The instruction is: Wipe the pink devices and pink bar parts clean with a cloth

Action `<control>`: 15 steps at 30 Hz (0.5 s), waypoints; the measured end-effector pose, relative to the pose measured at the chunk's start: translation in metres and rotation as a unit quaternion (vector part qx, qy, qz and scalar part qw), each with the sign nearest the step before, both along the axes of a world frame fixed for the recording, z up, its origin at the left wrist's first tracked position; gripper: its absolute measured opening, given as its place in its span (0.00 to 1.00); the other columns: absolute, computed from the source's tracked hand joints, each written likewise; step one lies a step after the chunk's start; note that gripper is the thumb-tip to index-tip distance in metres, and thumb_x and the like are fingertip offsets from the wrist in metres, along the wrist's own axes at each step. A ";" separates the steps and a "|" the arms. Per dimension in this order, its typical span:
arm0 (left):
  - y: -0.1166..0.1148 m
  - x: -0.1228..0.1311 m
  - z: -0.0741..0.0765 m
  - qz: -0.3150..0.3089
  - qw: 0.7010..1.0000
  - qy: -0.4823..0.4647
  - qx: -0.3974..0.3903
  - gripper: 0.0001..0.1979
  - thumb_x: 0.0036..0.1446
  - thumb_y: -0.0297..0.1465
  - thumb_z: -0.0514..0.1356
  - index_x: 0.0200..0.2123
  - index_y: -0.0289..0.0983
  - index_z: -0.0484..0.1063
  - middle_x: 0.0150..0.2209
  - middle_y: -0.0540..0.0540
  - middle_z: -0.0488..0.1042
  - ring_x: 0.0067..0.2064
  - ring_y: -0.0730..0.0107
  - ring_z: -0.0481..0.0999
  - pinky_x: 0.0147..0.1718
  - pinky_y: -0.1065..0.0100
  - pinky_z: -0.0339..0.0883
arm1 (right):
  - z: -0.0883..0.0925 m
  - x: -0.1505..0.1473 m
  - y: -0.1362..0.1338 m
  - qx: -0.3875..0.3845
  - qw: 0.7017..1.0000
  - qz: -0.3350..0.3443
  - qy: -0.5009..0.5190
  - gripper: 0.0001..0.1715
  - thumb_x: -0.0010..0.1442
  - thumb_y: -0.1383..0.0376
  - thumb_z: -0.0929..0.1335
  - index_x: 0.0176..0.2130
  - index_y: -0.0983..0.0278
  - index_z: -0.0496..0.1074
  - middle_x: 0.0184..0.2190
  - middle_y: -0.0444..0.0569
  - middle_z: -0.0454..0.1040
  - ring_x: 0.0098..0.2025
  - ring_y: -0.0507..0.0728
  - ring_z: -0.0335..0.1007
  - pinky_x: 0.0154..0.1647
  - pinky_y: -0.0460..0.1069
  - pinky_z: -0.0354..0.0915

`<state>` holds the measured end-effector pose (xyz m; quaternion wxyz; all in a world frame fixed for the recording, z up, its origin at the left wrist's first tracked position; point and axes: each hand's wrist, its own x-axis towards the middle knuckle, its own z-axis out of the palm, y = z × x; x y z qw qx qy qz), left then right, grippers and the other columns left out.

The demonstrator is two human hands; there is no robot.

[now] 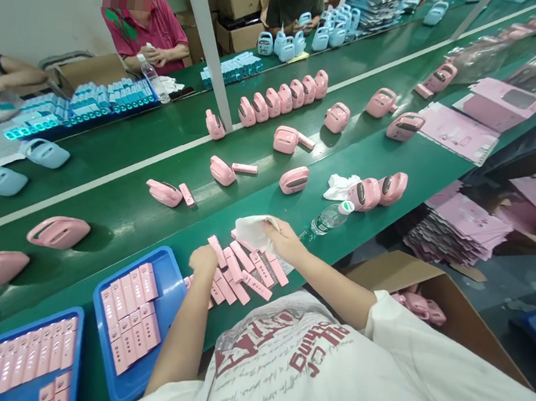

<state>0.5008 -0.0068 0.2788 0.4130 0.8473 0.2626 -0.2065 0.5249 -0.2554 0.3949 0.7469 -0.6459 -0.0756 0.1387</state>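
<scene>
In my right hand a white cloth is pinched, hanging over the far end of a loose pile of pink sticks. These are small and rectangular, and several show a row of dark dots. My left hand is closed at the left side of the pile, on a pink stick that slants up beside its fingers; the fingertips are partly hidden. Left of that hand, a blue tray holds pink sticks in two rows. A clear bottle with a green-and-white cap lies tilted beyond my right hand.
Another blue tray of pink sticks is at lower left. Pink handled cases stand along the green conveyor. Two more cases sit by a crumpled white cloth. An open carton is at right. Co-workers sit across.
</scene>
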 end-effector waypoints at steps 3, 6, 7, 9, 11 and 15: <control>0.030 -0.012 0.022 0.088 0.995 0.047 0.013 0.14 0.58 0.35 0.58 0.44 0.33 0.69 0.42 0.44 0.71 0.39 0.67 0.73 0.36 0.62 0.70 | -0.006 -0.001 -0.001 0.041 0.997 -0.008 0.064 0.20 0.51 0.50 0.68 0.31 0.65 0.73 0.27 0.43 0.73 0.32 0.52 0.67 0.37 0.47 0.63; 0.045 -0.041 0.045 0.174 0.984 0.017 -0.030 0.10 0.55 0.33 0.61 0.35 0.32 0.69 0.30 0.50 0.70 0.26 0.75 0.69 0.24 0.71 0.65 | -0.017 0.000 -0.001 0.118 0.972 -0.051 0.195 0.18 0.51 0.52 0.69 0.30 0.65 0.72 0.25 0.44 0.75 0.31 0.53 0.70 0.36 0.47 0.64; 0.043 -0.052 0.050 0.204 0.977 -0.010 -0.057 0.10 0.52 0.32 0.63 0.34 0.32 0.68 0.27 0.51 0.69 0.23 0.77 0.67 0.21 0.72 0.62 | -0.020 0.001 0.000 0.142 0.960 -0.067 0.233 0.16 0.52 0.54 0.69 0.29 0.65 0.72 0.25 0.45 0.75 0.31 0.54 0.71 0.36 0.47 0.65; 0.031 -0.073 0.058 0.261 0.954 -0.078 -0.123 0.14 0.45 0.31 0.67 0.34 0.35 0.67 0.25 0.51 0.70 0.22 0.77 0.67 0.19 0.74 0.59 | -0.026 0.003 0.003 0.175 0.937 -0.088 0.288 0.11 0.52 0.59 0.69 0.28 0.65 0.71 0.24 0.46 0.76 0.31 0.55 0.73 0.36 0.48 0.66; 0.011 -0.090 0.065 0.314 0.919 -0.148 -0.190 0.17 0.42 0.34 0.67 0.34 0.37 0.65 0.28 0.50 0.71 0.25 0.75 0.70 0.21 0.74 0.61 | -0.029 0.002 0.006 0.183 0.926 -0.091 0.316 0.07 0.50 0.63 0.70 0.28 0.65 0.71 0.23 0.47 0.76 0.31 0.55 0.74 0.35 0.48 0.66; -0.036 -0.109 0.088 0.378 0.853 -0.224 -0.282 0.19 0.40 0.41 0.66 0.34 0.38 0.68 0.28 0.50 0.72 0.28 0.74 0.72 0.26 0.73 0.66 | -0.030 -0.005 0.014 0.174 0.927 -0.073 0.325 0.07 0.47 0.65 0.71 0.29 0.66 0.72 0.25 0.47 0.77 0.31 0.55 0.74 0.34 0.47 0.66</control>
